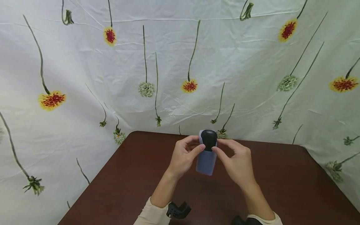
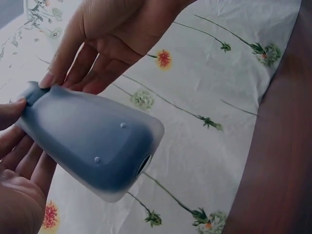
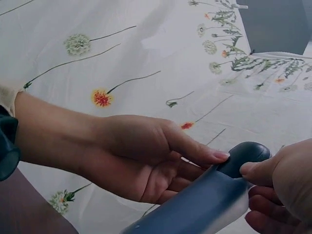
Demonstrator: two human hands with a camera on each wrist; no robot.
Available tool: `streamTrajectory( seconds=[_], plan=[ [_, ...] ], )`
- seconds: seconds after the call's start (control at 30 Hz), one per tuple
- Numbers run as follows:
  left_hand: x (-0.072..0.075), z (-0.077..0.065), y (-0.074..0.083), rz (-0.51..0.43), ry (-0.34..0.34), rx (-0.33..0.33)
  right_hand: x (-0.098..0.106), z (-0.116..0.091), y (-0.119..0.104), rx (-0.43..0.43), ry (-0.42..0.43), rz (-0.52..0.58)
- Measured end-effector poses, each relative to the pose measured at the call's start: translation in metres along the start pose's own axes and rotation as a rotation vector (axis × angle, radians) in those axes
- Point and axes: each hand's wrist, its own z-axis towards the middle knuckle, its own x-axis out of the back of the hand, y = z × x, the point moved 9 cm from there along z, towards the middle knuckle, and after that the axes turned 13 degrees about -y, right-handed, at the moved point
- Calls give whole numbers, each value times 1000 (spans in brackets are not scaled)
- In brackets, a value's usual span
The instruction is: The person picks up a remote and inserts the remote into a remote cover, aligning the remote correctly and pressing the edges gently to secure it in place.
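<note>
Upright above the table, a translucent blue sleeve hangs between both hands. A smooth black rounded object sits in its upper part, with its domed end exposed at the top. My left hand pinches the sleeve's mouth from the left, thumb at the black object's edge and fingers behind. From the right, my right hand holds the same rim, thumb in front. In the left wrist view the sleeve shows two small bumps and a hole in its lower end. The black object shows a fine seam in the right wrist view.
A dark brown table lies below the hands. Behind it and at its sides hangs a white cloth printed with flowers. Black wrist cameras, one of them the left wrist's camera, sit at the cream sleeve cuffs.
</note>
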Motion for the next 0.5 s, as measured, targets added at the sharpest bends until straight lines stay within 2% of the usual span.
streamTrajectory(
  seconds=[0.1,0.2,0.33,0.5],
  plan=[
    [-5,0,-2,-28,-48,-14,-1,-1,14,-148,-116,109],
    [-10,1,-3,-36,-102,-24,-1,-2,23,-245,-234,181],
    [-15,1,-5,-28,-147,-32,0,-3,28,-258,-333,229],
    [-17,3,-5,6,-158,-29,-1,-2,31,-280,-337,224]
  ],
)
